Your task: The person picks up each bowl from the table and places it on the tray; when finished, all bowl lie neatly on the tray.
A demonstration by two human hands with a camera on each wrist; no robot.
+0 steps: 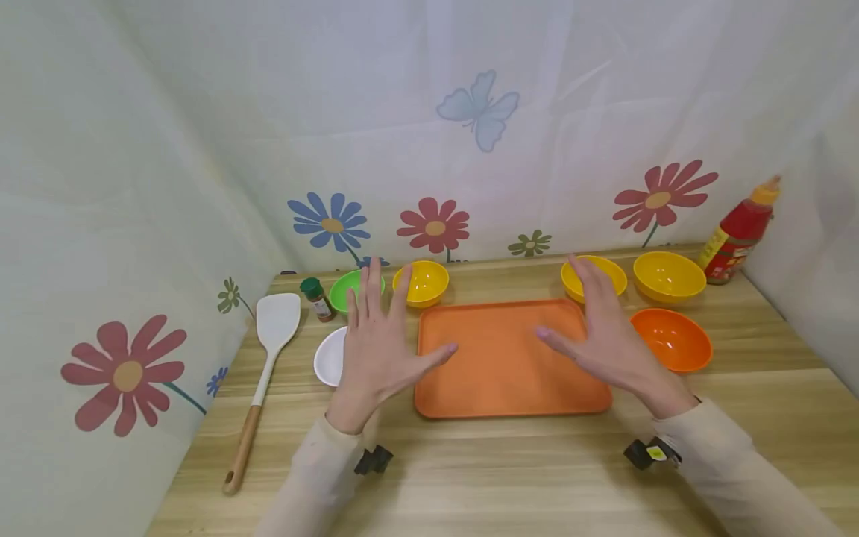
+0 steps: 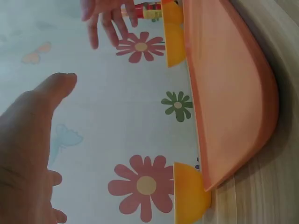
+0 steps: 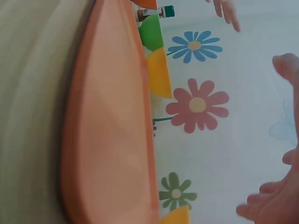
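Note:
Both hands are raised over the table with fingers spread, holding nothing. My left hand hovers at the left side of an orange rectangular tray, covering part of a white bowl. Over the tray's right side is my right hand, its thumb pointing inward. Its fingers overlap a yellow bowl in the head view. In the left wrist view the tray lies below the left thumb. The tray's surface holds nothing.
At the back left stand a green bowl, a yellow bowl and a green-capped spice jar. A white spatula lies far left. To the right are another yellow bowl, an orange bowl and a red sauce bottle.

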